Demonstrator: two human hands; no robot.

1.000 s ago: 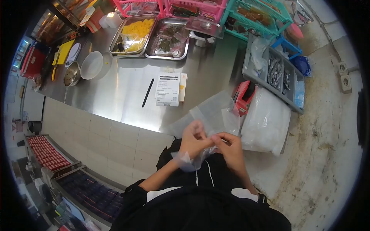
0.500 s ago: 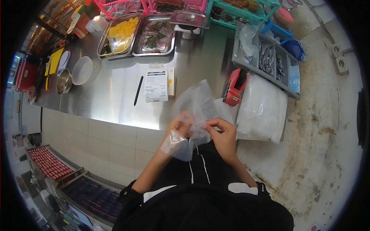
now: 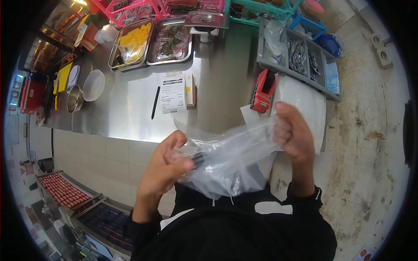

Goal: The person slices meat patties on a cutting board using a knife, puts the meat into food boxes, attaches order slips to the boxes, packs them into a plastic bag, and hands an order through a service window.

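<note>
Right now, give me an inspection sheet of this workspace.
Surface: metal counter, shiny, glare towards the near edge.
Work item: clear bag, spread between the hands; contents, if any, can't be told.
Clutter: receipt with pen beside it; red dispenser by white pack; grey organizer with wrapped items; two food trays and baskets at the back.
Hands: right hand grips the bag's right end; left hand at its left end, grip unclear.
Cables: nothing seen near the hands.
Surroundings: socket far right, stained pale surface below; tiled floor left.
</note>
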